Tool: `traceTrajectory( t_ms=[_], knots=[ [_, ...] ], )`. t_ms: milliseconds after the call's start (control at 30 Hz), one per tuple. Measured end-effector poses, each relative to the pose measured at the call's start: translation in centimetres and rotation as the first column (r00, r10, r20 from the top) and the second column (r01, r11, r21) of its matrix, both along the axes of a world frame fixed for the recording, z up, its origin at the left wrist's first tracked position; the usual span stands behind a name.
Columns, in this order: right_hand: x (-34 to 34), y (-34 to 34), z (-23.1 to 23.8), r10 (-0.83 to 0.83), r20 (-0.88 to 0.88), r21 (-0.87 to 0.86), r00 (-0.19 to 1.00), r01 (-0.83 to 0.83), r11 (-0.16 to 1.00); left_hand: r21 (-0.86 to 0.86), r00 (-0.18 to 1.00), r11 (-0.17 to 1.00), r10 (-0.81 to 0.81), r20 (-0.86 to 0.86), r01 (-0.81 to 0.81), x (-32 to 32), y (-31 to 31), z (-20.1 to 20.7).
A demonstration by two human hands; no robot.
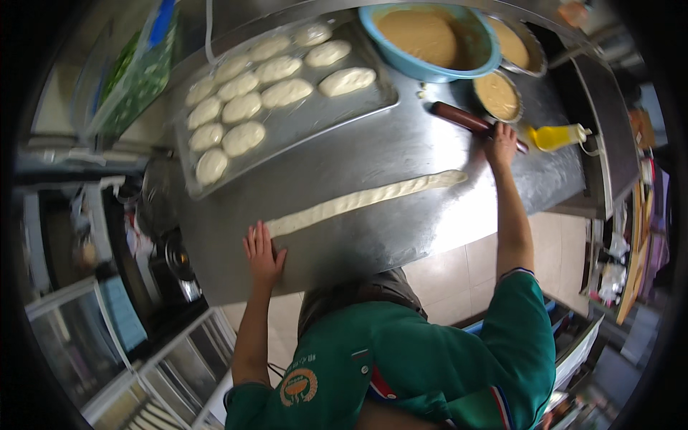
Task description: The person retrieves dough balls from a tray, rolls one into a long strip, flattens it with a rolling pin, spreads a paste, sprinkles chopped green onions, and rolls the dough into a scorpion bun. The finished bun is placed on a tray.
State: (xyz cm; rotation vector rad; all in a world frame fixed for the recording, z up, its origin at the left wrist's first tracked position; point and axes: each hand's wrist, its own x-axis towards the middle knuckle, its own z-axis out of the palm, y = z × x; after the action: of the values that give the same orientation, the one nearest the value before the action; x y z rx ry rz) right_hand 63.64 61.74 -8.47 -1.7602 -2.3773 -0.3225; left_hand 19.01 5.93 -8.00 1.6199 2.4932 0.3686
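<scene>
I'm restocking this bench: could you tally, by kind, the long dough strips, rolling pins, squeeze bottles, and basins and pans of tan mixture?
Long dough strip: 1
Rolling pin: 1
Squeeze bottle: 1
Blue basin: 1
Metal pans: 2
Total: 6

The person wears a green shirt (430, 351) with short sleeves (510, 308), the right cuff (517, 271) edged in navy and white. A round, orange-toned wreath badge (298, 386) (small pale marks beside it) decorates the left chest. A pale button (364, 370), red trim (380, 383), a red-white-blue band (500, 408) and dark trousers (364, 291) also show.
</scene>
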Motion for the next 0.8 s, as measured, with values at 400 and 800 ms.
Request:
traceTrajectory(
  t_ms=[400,800],
  knots=[
    [-9.5,-24.9,3.6,0.630,-0.346,-0.325,0.696,-0.718,0.615,-0.002,0.999,0.999,0.047,0.021,-0.047,-0.7,-1.7,0.4],
    [-17.4,-33.1,6.1,0.775,-0.261,-0.338,0.576,-0.806,0.485,0.055,0.955,0.953,-0.295,-0.036,0.297,2.1,-0.1,2.9]
  ],
)
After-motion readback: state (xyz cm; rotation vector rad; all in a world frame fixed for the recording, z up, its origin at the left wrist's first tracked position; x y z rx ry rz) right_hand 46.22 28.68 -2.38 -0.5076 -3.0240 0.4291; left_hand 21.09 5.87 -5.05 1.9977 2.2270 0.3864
